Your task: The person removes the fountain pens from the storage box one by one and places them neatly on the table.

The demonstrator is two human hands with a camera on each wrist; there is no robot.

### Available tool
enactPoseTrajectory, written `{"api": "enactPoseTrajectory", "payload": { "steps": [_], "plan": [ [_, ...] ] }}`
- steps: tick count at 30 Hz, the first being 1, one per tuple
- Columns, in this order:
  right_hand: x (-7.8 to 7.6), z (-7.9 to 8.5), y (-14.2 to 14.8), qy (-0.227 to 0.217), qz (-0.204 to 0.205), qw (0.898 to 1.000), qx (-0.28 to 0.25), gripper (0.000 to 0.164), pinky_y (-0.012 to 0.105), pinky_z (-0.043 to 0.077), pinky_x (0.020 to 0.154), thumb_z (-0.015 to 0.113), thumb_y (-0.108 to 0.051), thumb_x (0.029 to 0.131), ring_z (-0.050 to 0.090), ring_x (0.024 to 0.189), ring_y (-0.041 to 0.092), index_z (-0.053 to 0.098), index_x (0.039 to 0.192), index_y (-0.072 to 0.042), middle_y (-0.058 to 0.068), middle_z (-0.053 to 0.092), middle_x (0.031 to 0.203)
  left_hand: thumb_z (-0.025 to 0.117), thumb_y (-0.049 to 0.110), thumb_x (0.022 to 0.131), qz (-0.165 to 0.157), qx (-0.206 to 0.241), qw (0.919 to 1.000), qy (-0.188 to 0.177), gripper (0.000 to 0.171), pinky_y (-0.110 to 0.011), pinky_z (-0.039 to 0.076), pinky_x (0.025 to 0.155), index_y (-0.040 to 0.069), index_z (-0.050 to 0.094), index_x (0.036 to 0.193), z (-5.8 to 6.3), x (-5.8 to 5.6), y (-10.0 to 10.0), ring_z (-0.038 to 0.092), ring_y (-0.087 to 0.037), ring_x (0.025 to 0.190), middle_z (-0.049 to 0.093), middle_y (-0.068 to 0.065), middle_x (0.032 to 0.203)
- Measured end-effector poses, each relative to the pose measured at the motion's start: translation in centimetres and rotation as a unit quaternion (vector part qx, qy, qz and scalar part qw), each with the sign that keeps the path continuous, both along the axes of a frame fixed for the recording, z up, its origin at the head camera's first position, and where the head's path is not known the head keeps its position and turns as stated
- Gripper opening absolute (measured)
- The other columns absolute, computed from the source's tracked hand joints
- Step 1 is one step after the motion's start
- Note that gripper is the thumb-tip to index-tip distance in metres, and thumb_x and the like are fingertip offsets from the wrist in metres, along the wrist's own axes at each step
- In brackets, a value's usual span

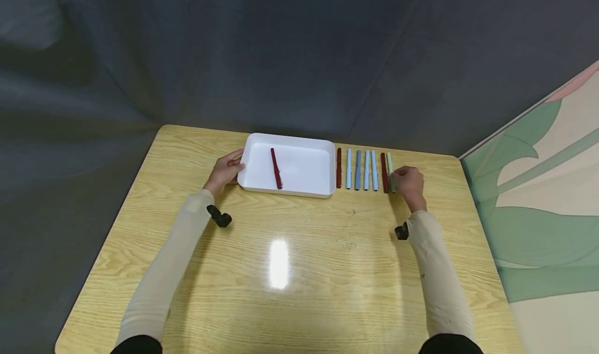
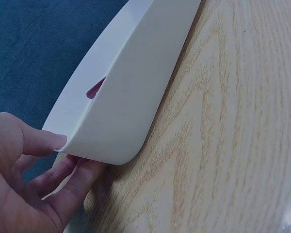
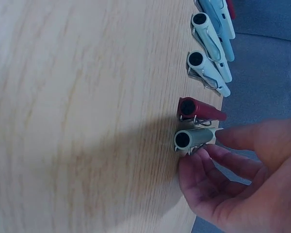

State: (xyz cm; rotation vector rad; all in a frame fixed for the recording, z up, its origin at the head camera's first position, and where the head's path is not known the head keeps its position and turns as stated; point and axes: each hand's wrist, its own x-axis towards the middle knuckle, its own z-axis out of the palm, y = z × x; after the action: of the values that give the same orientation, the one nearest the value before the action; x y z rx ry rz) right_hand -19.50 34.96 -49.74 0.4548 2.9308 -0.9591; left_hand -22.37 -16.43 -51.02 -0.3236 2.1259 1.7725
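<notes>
A white tray (image 1: 306, 164) stands at the table's back edge with one dark red pen (image 1: 276, 168) lying in it. My left hand (image 1: 224, 173) grips its left end; in the left wrist view the thumb lies on the rim and the fingers are under the corner. To the right of the tray, my right hand (image 1: 408, 183) pinches a pale green pen (image 3: 199, 138) between thumb and fingers. This pen, with a wire clip, lies at the right end of a row, close beside a dark red pen (image 3: 203, 109).
Between the tray and that pair, the row holds a dark red pen (image 1: 339, 168), a darker blue pen (image 1: 357, 170) and several light blue pens (image 1: 375, 171). Behind the wooden table (image 1: 318, 291) hangs a dark cloth (image 1: 281, 57). A patterned surface (image 1: 552, 203) borders the right side.
</notes>
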Motion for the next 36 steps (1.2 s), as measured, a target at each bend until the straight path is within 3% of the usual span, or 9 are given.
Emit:
{"api": "enactPoseTrajectory", "payload": {
  "steps": [3, 6, 9, 11, 13, 16, 18, 27, 36],
  "plan": [
    [0.0, 0.1, -0.2, -0.005, 0.005, 1.000, -0.013, 0.038, 0.049, 0.056, 0.081, 0.053, -0.015, 0.107, 0.067, 0.101, 0.044, 0.065, 0.129, 0.013, 0.035, 0.066, 0.124, 0.056, 0.009, 0.108, -0.004, -0.003, 1.0000, 0.002, 0.059, -0.035, 0.060, 0.084, 0.024, 0.042, 0.163, -0.1, 0.1, -0.3, 0.059, -0.037, 0.132, 0.052, -0.017, 0.157],
    [-0.1, 0.2, -0.3, -0.014, 0.004, 1.000, -0.025, 0.042, 0.049, 0.055, 0.082, 0.050, -0.016, 0.107, 0.066, 0.104, 0.044, 0.059, 0.137, 0.013, 0.036, 0.063, 0.129, 0.056, 0.009, 0.107, -0.004, -0.004, 1.0000, 0.000, 0.059, -0.031, 0.059, 0.080, 0.024, 0.042, 0.163, -0.1, 0.2, -0.4, 0.059, -0.037, 0.132, 0.052, -0.017, 0.157],
    [-0.2, 0.4, -0.3, -0.007, 0.004, 0.999, -0.031, 0.048, 0.060, 0.051, 0.098, 0.050, -0.017, 0.108, 0.059, 0.122, 0.051, 0.050, 0.146, 0.012, 0.038, 0.055, 0.141, 0.056, 0.009, 0.107, -0.001, -0.005, 1.0000, -0.002, 0.059, -0.030, 0.059, 0.079, 0.024, 0.043, 0.162, 0.0, 0.3, -0.2, 0.059, -0.037, 0.132, 0.052, -0.017, 0.156],
    [-0.2, 0.4, -0.2, -0.007, 0.013, 0.999, -0.029, 0.057, 0.068, 0.038, 0.112, 0.050, -0.022, 0.109, 0.042, 0.140, 0.056, 0.040, 0.155, 0.010, 0.039, 0.040, 0.154, 0.056, 0.009, 0.107, 0.001, -0.005, 1.0000, -0.003, 0.059, -0.031, 0.059, 0.080, 0.025, 0.043, 0.162, 0.1, 0.2, -0.1, 0.060, -0.036, 0.132, 0.052, -0.016, 0.156],
    [-0.3, 0.5, -0.2, -0.007, 0.033, 0.999, -0.010, 0.068, 0.075, 0.021, 0.117, 0.050, -0.031, 0.110, 0.021, 0.151, 0.057, 0.027, 0.162, 0.005, 0.037, 0.021, 0.165, 0.056, 0.009, 0.107, 0.002, -0.007, 1.0000, -0.003, 0.059, -0.033, 0.060, 0.083, 0.025, 0.043, 0.162, 0.1, 0.1, 0.0, 0.060, -0.036, 0.132, 0.052, -0.016, 0.156],
    [-0.5, 0.3, -0.1, -0.012, 0.067, 0.997, 0.031, 0.083, 0.084, 0.001, 0.114, 0.049, -0.047, 0.109, -0.004, 0.156, 0.057, 0.009, 0.168, -0.003, 0.031, -0.004, 0.172, 0.056, 0.009, 0.107, 0.002, -0.009, 1.0000, -0.002, 0.059, -0.036, 0.060, 0.087, 0.025, 0.043, 0.162, 0.1, 0.1, 0.1, 0.060, -0.036, 0.132, 0.053, -0.016, 0.156],
    [-0.6, 0.2, -0.1, -0.002, 0.087, 0.995, 0.054, 0.089, 0.086, -0.005, 0.111, 0.048, -0.054, 0.108, -0.011, 0.156, 0.056, 0.003, 0.169, -0.007, 0.028, -0.011, 0.172, 0.056, 0.009, 0.107, 0.003, -0.008, 1.0000, -0.002, 0.059, -0.037, 0.060, 0.088, 0.025, 0.043, 0.162, 0.1, 0.0, 0.1, 0.060, -0.036, 0.132, 0.053, -0.016, 0.156],
    [-0.8, 0.8, -1.8, 0.026, 0.118, 0.990, 0.079, 0.089, 0.083, -0.011, 0.112, 0.052, -0.051, 0.107, -0.010, 0.156, 0.055, 0.005, 0.170, -0.009, 0.026, -0.009, 0.173, 0.057, 0.008, 0.106, -0.003, -0.011, 0.9999, 0.002, 0.060, -0.035, 0.060, 0.084, 0.024, 0.043, 0.162, 0.0, -0.2, 0.1, 0.059, -0.036, 0.132, 0.052, -0.017, 0.156],
    [-1.2, 0.6, -3.6, 0.025, 0.134, 0.986, 0.096, 0.087, 0.082, -0.009, 0.114, 0.053, -0.050, 0.106, -0.005, 0.157, 0.054, 0.008, 0.170, -0.010, 0.025, -0.005, 0.174, 0.057, 0.007, 0.106, -0.004, -0.009, 1.0000, 0.001, 0.060, -0.043, 0.059, 0.094, 0.022, 0.043, 0.162, 0.1, -0.2, 0.1, 0.059, -0.037, 0.132, 0.053, -0.018, 0.155]
  ]
}}
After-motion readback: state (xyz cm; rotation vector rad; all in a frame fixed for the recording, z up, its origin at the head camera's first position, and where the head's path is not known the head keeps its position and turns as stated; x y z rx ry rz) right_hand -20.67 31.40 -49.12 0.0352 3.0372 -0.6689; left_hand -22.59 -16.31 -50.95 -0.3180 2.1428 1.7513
